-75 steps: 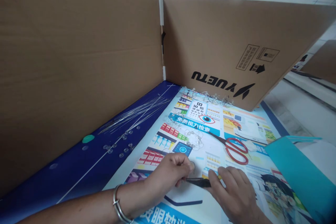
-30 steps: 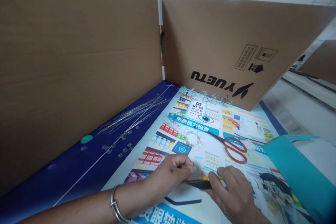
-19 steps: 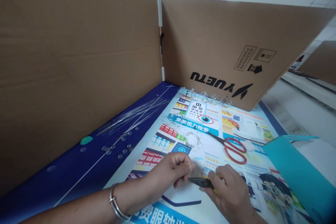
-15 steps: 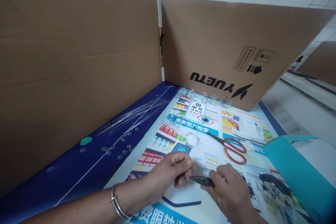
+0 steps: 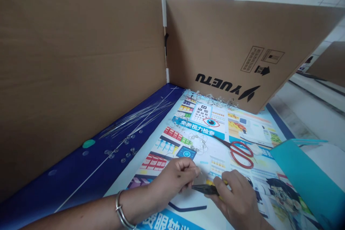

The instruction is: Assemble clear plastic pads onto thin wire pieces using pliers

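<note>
My left hand (image 5: 172, 181), with a silver bangle at the wrist, is closed in a pinch on a thin wire (image 5: 201, 173). A short curved bit of that wire sticks out past the fingertips. My right hand (image 5: 238, 197) is wrapped round needle-nose pliers (image 5: 205, 189) with dark jaws and yellow handles. The plier tips point left and meet the underside of my left fingertips, which hide whether the jaws grip the wire. Just beyond my left hand lies a ring of wire and clear beads (image 5: 198, 143). Red-handled scissors (image 5: 242, 155) lie beyond my right hand.
Straight wires (image 5: 140, 115) and loose clear beads (image 5: 132, 150) lie on the blue strip at left, near a green disc (image 5: 88, 143). Cardboard panels (image 5: 215, 43) wall the left and back. More beaded wire (image 5: 212, 99) lines the back panel. A teal folder (image 5: 299, 176) is at right.
The plier tips have shifted slightly left and down against my left fingers. My left fingers have turned a little, and the curved wire end now shows above them.
</note>
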Demonstrator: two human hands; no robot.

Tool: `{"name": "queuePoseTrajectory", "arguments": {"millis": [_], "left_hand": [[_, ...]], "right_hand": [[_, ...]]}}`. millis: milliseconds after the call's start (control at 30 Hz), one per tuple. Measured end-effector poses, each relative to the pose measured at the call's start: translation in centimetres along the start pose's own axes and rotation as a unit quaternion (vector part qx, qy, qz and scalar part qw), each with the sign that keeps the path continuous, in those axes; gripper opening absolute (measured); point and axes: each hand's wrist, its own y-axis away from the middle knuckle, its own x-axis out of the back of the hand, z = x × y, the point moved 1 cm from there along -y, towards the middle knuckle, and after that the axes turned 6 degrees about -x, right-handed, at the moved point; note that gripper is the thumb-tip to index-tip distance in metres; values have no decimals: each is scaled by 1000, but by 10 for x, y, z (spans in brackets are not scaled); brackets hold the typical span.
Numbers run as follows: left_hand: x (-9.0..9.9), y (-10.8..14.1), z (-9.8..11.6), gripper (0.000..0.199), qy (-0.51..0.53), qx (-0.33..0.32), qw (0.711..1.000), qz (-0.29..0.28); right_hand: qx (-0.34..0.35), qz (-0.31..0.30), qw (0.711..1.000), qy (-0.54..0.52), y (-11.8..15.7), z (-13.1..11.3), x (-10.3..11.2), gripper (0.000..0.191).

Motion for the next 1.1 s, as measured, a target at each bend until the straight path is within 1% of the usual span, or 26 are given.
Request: {"name": "queuePoseTrajectory", "arguments": {"millis": [133,267,400,500,633,733,867,1100], "left_hand": [[0,0,1,30,-47,-11,999,10],[1,0,0,29,-72,-35,997,4],[2,0,2,28,-88,-49,995,-4],[2,-1,6,28,-111,-67,991,-8],[4,-2,10,26,-152,-86,985,-3],[6,-2,9,23,-207,-116,971,3],[9,-1,7,21,-275,-179,945,-7],[9,1,6,22,-368,-260,893,-24]], "right_hand": [[15,6,1000,17,-2,0,2,23],[31,1,999,19,-1,0,3,20],[36,4,999,27,0,-2,5,21],[31,-9,999,27,1,-3,5,22],[22,-41,999,29,3,-4,2,24],[10,-60,998,24,5,-4,0,25],[-5,-93,995,20,8,-4,-2,25],[-5,-103,995,8,10,-6,1,22]]}}
